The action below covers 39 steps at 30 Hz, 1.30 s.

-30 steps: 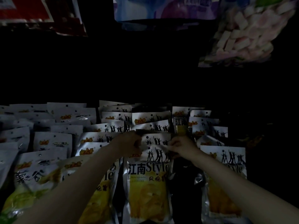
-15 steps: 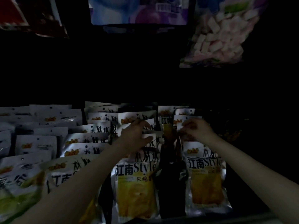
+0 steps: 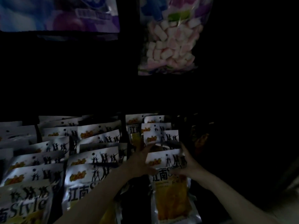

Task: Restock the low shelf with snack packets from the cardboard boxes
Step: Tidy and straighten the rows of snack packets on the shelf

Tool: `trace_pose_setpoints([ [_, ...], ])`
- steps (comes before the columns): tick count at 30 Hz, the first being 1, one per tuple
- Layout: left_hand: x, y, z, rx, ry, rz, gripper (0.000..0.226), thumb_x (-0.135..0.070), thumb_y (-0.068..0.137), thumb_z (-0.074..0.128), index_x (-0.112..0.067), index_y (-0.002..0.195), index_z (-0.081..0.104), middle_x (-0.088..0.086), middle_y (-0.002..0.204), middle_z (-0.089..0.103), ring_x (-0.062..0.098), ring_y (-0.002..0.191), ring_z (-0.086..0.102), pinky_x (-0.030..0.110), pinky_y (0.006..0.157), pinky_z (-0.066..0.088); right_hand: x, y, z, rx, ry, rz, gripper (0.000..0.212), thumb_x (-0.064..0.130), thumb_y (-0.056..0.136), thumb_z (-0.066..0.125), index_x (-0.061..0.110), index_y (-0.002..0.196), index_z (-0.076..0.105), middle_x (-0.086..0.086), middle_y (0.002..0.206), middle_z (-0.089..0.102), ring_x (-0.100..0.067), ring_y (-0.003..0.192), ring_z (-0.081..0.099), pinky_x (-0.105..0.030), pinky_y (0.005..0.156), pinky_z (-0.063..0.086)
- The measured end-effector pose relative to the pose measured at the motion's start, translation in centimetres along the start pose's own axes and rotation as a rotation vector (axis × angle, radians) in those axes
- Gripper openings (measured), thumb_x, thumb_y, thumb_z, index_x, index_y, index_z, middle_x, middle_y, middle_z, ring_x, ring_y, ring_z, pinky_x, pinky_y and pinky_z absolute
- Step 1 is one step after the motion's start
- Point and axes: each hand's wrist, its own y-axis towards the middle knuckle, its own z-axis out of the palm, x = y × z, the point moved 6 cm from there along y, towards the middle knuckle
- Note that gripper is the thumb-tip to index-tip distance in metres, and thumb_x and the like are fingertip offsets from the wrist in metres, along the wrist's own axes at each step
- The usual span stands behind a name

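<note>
Silver snack packets with yellow fronts stand in overlapping rows on the dim low shelf, several columns [image 3: 95,159] wide. Both hands are at the front packet [image 3: 171,198] of the rightmost column. My left hand [image 3: 140,162] holds its upper left edge, fingers reaching up behind it and thumb on the front. My right hand [image 3: 188,162] holds the upper right edge the same way. More packets [image 3: 160,136] of that column stand behind it. No cardboard box is in view.
A dark gap [image 3: 137,201] separates the right column from the middle one. A clear bag of pink and white marshmallows [image 3: 169,46] hangs above, with a blue-purple bag [image 3: 59,13] at top left. Dark packets [image 3: 200,138] sit at far right in shadow.
Both hands have shifted right from the middle column to the rightmost column and now hold its front packet by the top corners. The view has moved closer.
</note>
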Motion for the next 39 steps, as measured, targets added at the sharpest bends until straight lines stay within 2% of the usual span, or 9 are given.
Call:
trace_pose_setpoints([
  [4, 1.3, -0.1, 0.8, 0.044, -0.061, -0.087, 0.056, -0.016, 0.088, 0.062, -0.029, 0.137, 0.038, 0.012, 0.149, 0.021, 0.035, 0.137, 0.028, 0.032, 0.109, 0.033, -0.3, 1.4, 3.1, 0.028, 0.089, 0.008, 0.112, 0.02, 0.07, 0.081, 0.037, 0.147, 0.001, 0.007, 0.157, 0.006, -0.018, 0.143, 0.017, -0.038, 0.111, 0.034],
  [6, 2.5, -0.6, 0.5, 0.023, -0.002, -0.09, 0.062, -0.017, 0.088, 0.063, -0.022, 0.142, 0.033, 0.009, 0.15, 0.021, 0.031, 0.135, 0.031, 0.017, 0.101, 0.036, -0.2, 1.2, 4.1, 0.058, 0.078, 0.006, 0.113, 0.022, 0.07, 0.081, 0.039, 0.147, 0.0, 0.009, 0.157, 0.002, -0.018, 0.144, 0.011, -0.036, 0.112, 0.031],
  [10, 2.4, -0.8, -0.7, -0.018, 0.29, -0.021, 0.077, -0.053, 0.084, 0.056, -0.028, 0.147, 0.018, -0.001, 0.151, 0.017, 0.022, 0.14, 0.021, 0.032, 0.112, 0.027, 1.1, 1.8, 2.0, -0.056, 0.084, -0.053, 0.102, 0.028, 0.075, 0.077, 0.04, 0.145, 0.003, 0.011, 0.155, 0.009, -0.015, 0.144, 0.014, -0.03, 0.11, 0.029],
  [13, -0.2, 0.8, -2.9, -0.258, 0.448, 0.078, 0.098, -0.085, 0.073, 0.008, -0.023, 0.145, 0.029, 0.003, 0.144, 0.039, 0.025, 0.142, 0.024, 0.049, 0.112, 0.028, 2.4, 3.3, -1.1, -0.206, 0.058, -0.143, 0.09, 0.032, 0.079, 0.073, 0.045, 0.14, 0.008, 0.01, 0.153, 0.019, -0.014, 0.142, 0.02, -0.03, 0.11, 0.03],
  [16, 1.1, 3.2, -2.5, -0.131, 0.388, -0.047, 0.124, -0.093, 0.042, -0.016, -0.031, 0.148, 0.001, -0.01, 0.152, -0.011, 0.018, 0.14, -0.019, 0.046, 0.119, 0.003, 3.6, 5.8, -2.5, -0.202, -0.009, -0.205, 0.084, 0.027, 0.085, 0.067, 0.035, 0.145, 0.01, 0.007, 0.154, 0.019, -0.014, 0.142, 0.021, -0.025, 0.107, 0.03],
  [21, 1.3, 6.9, -3.1, -0.202, 0.311, -0.106, 0.072, -0.059, 0.09, 0.025, -0.033, 0.148, -0.009, -0.001, 0.145, -0.026, 0.036, 0.143, -0.015, 0.055, 0.116, 0.006, 4.0, 9.8, -1.9, -0.145, 0.016, -0.181, 0.086, 0.026, 0.088, 0.063, 0.031, 0.146, 0.0, 0.001, 0.156, 0.013, -0.019, 0.143, 0.02, -0.032, 0.111, 0.031],
  [24, 1.9, 7.6, -3.0, -0.142, 0.251, -0.181, 0.075, -0.041, 0.098, 0.039, -0.024, 0.147, -0.014, 0.002, 0.152, -0.024, 0.028, 0.145, -0.008, 0.036, 0.117, 0.007, 2.9, 10.7, -0.7, -0.091, 0.145, -0.133, 0.083, 0.028, 0.088, 0.062, 0.032, 0.146, 0.004, 0.002, 0.157, 0.007, -0.018, 0.144, 0.014, -0.028, 0.109, 0.027],
  [30, 3.9, 6.3, -2.7, -0.121, 0.069, -0.194, 0.06, -0.032, 0.098, 0.044, -0.021, 0.15, 0.014, 0.002, 0.154, 0.009, 0.014, 0.129, 0.041, 0.014, 0.102, 0.03, 2.0, 9.6, 1.1, 0.061, 0.209, -0.046, 0.052, 0.04, 0.096, 0.043, 0.036, 0.145, 0.024, 0.008, 0.155, 0.016, -0.016, 0.143, 0.02, -0.022, 0.101, 0.027],
  [39, 2.8, 6.1, -5.0, -0.169, 0.394, -0.251, 0.067, -0.047, 0.098, 0.033, -0.031, 0.15, -0.007, 0.004, 0.156, -0.02, 0.036, 0.143, -0.014, 0.043, 0.119, 0.01, 3.8, 9.5, -1.2, 0.006, 0.147, -0.067, 0.051, 0.034, 0.101, 0.029, 0.027, 0.149, 0.012, 0.004, 0.157, 0.013, -0.014, 0.144, 0.015, -0.022, 0.108, 0.024],
])
